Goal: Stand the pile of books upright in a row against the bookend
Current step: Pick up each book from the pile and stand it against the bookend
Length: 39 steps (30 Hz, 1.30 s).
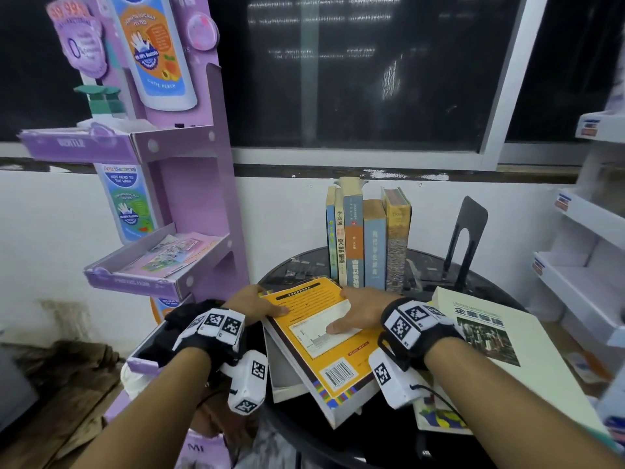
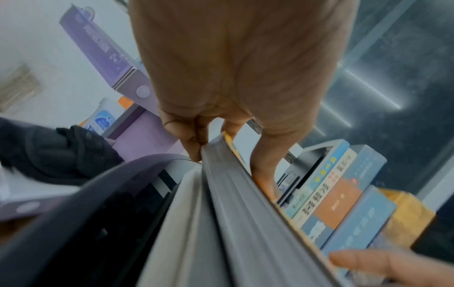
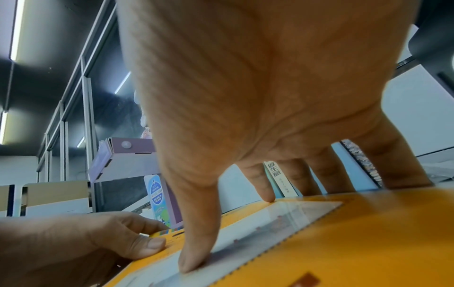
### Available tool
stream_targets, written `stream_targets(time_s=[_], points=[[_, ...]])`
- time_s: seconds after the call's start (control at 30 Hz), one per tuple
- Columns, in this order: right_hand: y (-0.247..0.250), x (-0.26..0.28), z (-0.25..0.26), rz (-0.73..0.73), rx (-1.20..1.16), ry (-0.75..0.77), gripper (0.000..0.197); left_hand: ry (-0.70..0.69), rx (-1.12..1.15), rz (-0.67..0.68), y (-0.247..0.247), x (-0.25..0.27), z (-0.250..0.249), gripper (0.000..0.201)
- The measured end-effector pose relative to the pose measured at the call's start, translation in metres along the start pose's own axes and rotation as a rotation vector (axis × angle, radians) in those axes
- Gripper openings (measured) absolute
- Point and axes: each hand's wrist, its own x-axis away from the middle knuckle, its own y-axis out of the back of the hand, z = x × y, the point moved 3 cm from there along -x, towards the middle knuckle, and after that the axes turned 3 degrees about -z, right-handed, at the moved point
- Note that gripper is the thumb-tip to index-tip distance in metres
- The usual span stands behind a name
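An orange book (image 1: 321,333) lies tilted on top of a pile on the round black table (image 1: 490,286). My left hand (image 1: 260,304) grips its far left corner, thumb on the cover and fingers underneath (image 2: 194,147). My right hand (image 1: 355,313) holds its far edge, thumb pressed on the cover (image 3: 194,258) and fingers curled over the edge. Several books (image 1: 368,238) stand upright in a row at the back. A black bookend (image 1: 468,231) stands to their right, a gap between them. A pale book (image 1: 284,377) lies under the orange one.
A large white and green book (image 1: 490,350) lies flat at the right of the table. A purple cardboard display stand (image 1: 189,198) rises close on the left. White shelves (image 1: 592,248) stand at the right, with a wall and dark window behind.
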Motion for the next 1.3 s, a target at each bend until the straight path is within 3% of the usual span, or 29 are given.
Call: stream_targets(time_s=[0.37, 0.5, 0.67, 0.87, 0.97, 1.3], points=[[0.001, -0.007, -0.005, -0.057, -0.073, -0.036, 0.092, 0.004, 0.306, 0.014, 0.003, 0.010, -0.011, 0.062], [0.001, -0.007, -0.003, -0.081, -0.085, -0.042, 0.096, 0.019, 0.328, 0.030, 0.009, 0.021, -0.012, 0.034], [0.007, -0.004, -0.004, -0.110, -0.167, -0.019, 0.101, 0.070, 0.475, 0.053, 0.012, 0.037, -0.017, 0.032], [0.021, 0.006, -0.010, -0.105, -0.265, -0.019, 0.133, 0.072, 0.758, 0.059, 0.016, 0.049, -0.043, 0.037], [0.032, 0.018, -0.009, -0.153, -0.300, -0.022, 0.131, 0.048, 0.865, 0.027, 0.019, 0.054, -0.055, 0.017], [0.074, 0.043, 0.002, -0.370, -0.393, 0.077, 0.118, -0.155, 1.028, -0.142, 0.048, 0.066, -0.098, 0.015]])
